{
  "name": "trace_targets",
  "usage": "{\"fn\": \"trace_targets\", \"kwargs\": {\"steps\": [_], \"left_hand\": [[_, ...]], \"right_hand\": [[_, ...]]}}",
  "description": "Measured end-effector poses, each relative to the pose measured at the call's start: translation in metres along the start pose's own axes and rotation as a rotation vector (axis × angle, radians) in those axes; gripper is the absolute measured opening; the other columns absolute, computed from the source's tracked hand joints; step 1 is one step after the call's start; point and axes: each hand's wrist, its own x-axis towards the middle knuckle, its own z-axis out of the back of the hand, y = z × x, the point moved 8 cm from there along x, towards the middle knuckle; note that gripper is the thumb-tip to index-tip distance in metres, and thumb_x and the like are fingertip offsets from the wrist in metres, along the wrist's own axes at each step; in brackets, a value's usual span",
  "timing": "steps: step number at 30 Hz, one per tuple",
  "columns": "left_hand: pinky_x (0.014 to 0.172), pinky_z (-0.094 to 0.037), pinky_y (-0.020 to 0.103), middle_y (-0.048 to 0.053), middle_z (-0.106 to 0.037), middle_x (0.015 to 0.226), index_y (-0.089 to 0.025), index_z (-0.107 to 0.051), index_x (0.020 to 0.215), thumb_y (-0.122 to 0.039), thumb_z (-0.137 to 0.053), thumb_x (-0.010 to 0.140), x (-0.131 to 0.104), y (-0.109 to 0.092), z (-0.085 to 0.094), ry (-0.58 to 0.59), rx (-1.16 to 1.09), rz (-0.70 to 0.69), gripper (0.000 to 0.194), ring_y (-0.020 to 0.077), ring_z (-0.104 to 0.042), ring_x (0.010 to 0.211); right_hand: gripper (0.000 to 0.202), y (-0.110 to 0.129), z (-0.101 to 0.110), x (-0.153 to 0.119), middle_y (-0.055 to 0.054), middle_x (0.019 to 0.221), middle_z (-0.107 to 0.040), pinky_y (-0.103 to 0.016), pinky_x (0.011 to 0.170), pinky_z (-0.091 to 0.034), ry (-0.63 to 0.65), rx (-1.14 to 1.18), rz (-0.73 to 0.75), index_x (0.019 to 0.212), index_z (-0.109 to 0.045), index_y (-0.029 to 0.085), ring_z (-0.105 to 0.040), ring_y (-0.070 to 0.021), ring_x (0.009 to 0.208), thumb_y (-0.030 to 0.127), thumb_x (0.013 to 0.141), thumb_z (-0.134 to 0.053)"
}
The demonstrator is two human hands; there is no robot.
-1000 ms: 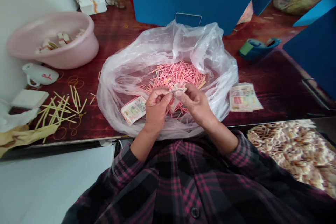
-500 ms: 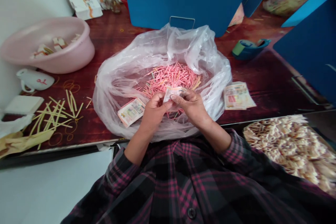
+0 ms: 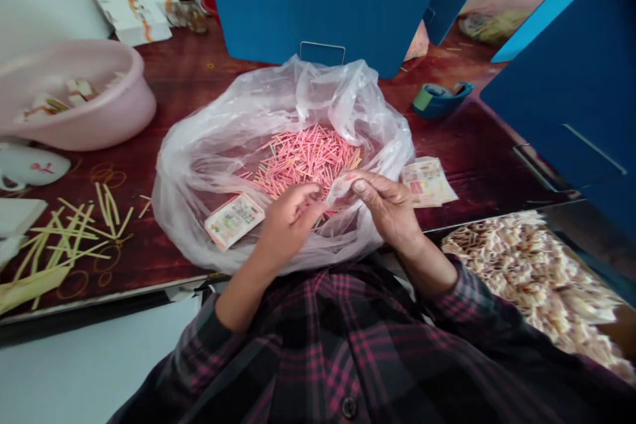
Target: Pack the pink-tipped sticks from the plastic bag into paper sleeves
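Observation:
My right hand (image 3: 390, 209) pinches a small pale slip of paper (image 3: 342, 189) between thumb and fingers, above a clear plastic bag. Beside the slip's left edge is my left hand (image 3: 291, 218), fingers loosely curled and thumb apart from them; whether the thumb tip touches the paper I cannot tell. Below both hands, a heap of short pink sticks (image 3: 313, 156) lies inside the spread plastic bag (image 3: 191, 146). A stack of printed paper slips (image 3: 234, 220) rests on the bag's left side. More printed slips (image 3: 428, 182) lie on the table right of the bag.
On the left stand a pink basin (image 3: 124, 103), a white mug (image 3: 34, 165) and scattered yellow strips (image 3: 64, 235) with rubber bands. Blue boards (image 3: 318, 0) rise behind the bag. A blue basket (image 3: 440, 101) sits at right; a pile of folded papers (image 3: 531, 278) is lower right.
The view has shifted to the right. My hands have moved apart: the paper slip, earlier between both hands, is now in my right hand, and my left fingers have loosened.

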Motion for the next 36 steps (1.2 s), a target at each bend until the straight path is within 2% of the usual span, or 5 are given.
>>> {"fn": "trace_targets", "kwargs": {"steps": [13, 18, 24, 30, 36], "left_hand": [[0.087, -0.055, 0.033, 0.003, -0.075, 0.095, -0.024, -0.068, 0.091, -0.032, -0.064, 0.099, 0.006, -0.01, 0.003, -0.029, 0.148, -0.204, 0.012, 0.0196, -0.068, 0.09], [0.097, -0.058, 0.038, 0.006, -0.078, 0.118, -0.024, -0.07, 0.122, -0.043, -0.07, 0.096, -0.008, 0.005, 0.056, -0.143, 0.369, -0.091, 0.032, 0.0233, -0.072, 0.102], [0.109, -0.055, 0.049, 0.01, -0.08, 0.114, -0.025, -0.077, 0.107, -0.047, -0.057, 0.1, -0.02, 0.049, 0.118, -0.122, 0.828, -0.002, 0.029, 0.0334, -0.071, 0.114], [0.105, -0.054, 0.052, 0.015, -0.078, 0.112, -0.019, -0.078, 0.109, -0.04, -0.058, 0.097, -0.012, 0.089, 0.121, -0.048, 0.96, 0.086, 0.032, 0.0367, -0.071, 0.112], [0.098, -0.053, 0.05, 0.014, -0.075, 0.104, -0.02, -0.075, 0.096, -0.031, -0.06, 0.096, -0.006, 0.095, 0.12, -0.086, 1.006, 0.108, 0.019, 0.0354, -0.069, 0.104]], "right_hand": [[0.043, -0.008, -0.043, -0.003, -0.003, 0.107, -0.087, -0.055, 0.111, -0.062, 0.095, 0.054, -0.052, 0.1, -0.089, 0.033, -0.08, -0.03, 0.113, 0.073, 0.095, -0.073], [0.035, 0.0, 0.04, 0.006, -0.005, 0.106, -0.085, -0.049, 0.103, -0.064, -0.241, -0.233, 0.082, 0.106, -0.086, 0.03, -0.08, -0.0272, 0.105, 0.06, 0.102, -0.069], [0.031, -0.018, 0.142, 0.016, -0.011, 0.099, -0.083, -0.042, 0.091, -0.061, -0.44, -0.887, 0.06, 0.104, -0.083, 0.022, -0.078, -0.0283, 0.095, 0.037, 0.105, -0.056], [0.038, -0.054, 0.143, 0.019, -0.023, 0.124, -0.079, -0.06, 0.107, -0.053, -0.326, -1.341, -0.091, 0.121, -0.081, 0.014, -0.072, -0.0403, 0.118, 0.024, 0.094, -0.056], [0.036, -0.03, 0.13, 0.025, -0.021, 0.139, -0.074, -0.066, 0.122, -0.043, -0.405, -1.162, 0.148, 0.123, -0.078, 0.017, -0.067, -0.0384, 0.134, 0.025, 0.093, -0.059]]}}
